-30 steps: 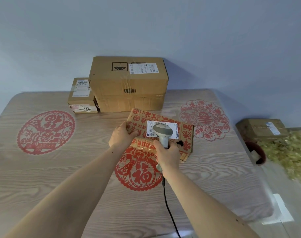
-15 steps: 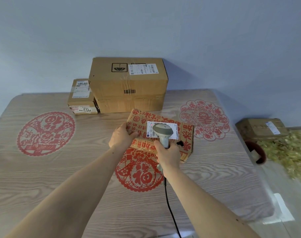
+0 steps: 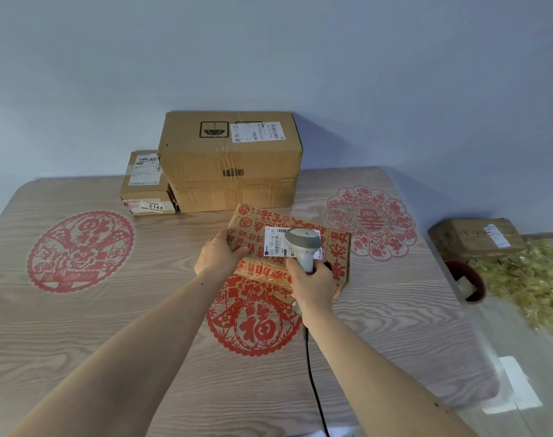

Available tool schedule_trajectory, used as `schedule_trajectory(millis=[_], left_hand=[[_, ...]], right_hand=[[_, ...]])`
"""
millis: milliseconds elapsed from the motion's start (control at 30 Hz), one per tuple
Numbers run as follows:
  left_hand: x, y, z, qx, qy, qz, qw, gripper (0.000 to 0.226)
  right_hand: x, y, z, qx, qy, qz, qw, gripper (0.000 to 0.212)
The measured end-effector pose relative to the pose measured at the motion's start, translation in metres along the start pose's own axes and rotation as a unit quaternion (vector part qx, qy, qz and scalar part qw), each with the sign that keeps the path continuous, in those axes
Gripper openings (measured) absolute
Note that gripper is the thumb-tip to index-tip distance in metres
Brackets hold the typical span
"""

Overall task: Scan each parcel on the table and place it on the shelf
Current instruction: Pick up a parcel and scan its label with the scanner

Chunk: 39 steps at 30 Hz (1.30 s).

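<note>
A flat cardboard parcel (image 3: 336, 257) printed with red characters is tilted up on the table (image 3: 111, 326) in the middle. My left hand (image 3: 218, 255) grips its left edge. My right hand (image 3: 311, 283) holds a grey barcode scanner (image 3: 303, 244) by its handle, its head over the parcel's white label (image 3: 276, 241). The scanner's black cable (image 3: 313, 383) runs toward me. A large brown box (image 3: 231, 159) and a small taped box (image 3: 144, 181) stand at the back by the wall.
The wooden table carries red paper-cut designs. To the right, off the table, lie another brown parcel (image 3: 477, 236), a dark red pot (image 3: 466, 280) and yellow-green foliage (image 3: 530, 279). A blue wall is behind. No shelf is in view.
Hands, scanner and parcel stay almost where they were; the scanner head remains over the label. The view has shifted only slightly.
</note>
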State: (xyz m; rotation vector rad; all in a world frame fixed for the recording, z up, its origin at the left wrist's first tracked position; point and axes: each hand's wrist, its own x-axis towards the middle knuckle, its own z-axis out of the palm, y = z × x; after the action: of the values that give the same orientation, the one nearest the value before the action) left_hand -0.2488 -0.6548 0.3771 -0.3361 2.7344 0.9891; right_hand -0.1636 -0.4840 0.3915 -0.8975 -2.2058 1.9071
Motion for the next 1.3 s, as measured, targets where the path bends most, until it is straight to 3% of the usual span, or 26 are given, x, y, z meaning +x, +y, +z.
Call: schedule_trajectory(millis=[133, 300, 467, 567, 700, 1067, 1300], left_hand=[[-0.001, 0.003, -0.002, 0.010, -0.004, -0.006, 1.000, 0.058], [0.002, 0.005, -0.001, 0.006, -0.010, -0.008, 1.000, 0.053], [0.005, 0.007, 0.005, -0.085, 0.010, -0.063, 0.994, 0.067], [0.001, 0.010, 0.014, -0.154, 0.036, -0.094, 0.983, 0.065], [-0.001, 0.007, 0.023, -0.197, 0.060, -0.113, 0.972, 0.068], [-0.001, 0.000, 0.032, -0.226, 0.071, -0.116, 0.965, 0.071], [-0.002, -0.001, 0.033, -0.232, 0.073, -0.121, 0.962, 0.072]], right_hand=[[0.009, -0.008, -0.025, -0.015, 0.048, -0.037, 0.998, 0.020], [0.025, -0.010, -0.072, -0.023, 0.118, -0.048, 0.992, 0.031], [0.049, 0.012, -0.118, -0.073, 0.159, -0.032, 0.984, 0.026], [0.069, 0.039, -0.136, -0.126, 0.158, -0.003, 0.979, 0.021], [0.090, 0.074, -0.150, -0.191, 0.135, 0.042, 0.971, 0.035], [0.103, 0.107, -0.155, -0.243, 0.101, 0.079, 0.962, 0.027], [0.106, 0.111, -0.155, -0.284, 0.091, 0.094, 0.950, 0.037]])
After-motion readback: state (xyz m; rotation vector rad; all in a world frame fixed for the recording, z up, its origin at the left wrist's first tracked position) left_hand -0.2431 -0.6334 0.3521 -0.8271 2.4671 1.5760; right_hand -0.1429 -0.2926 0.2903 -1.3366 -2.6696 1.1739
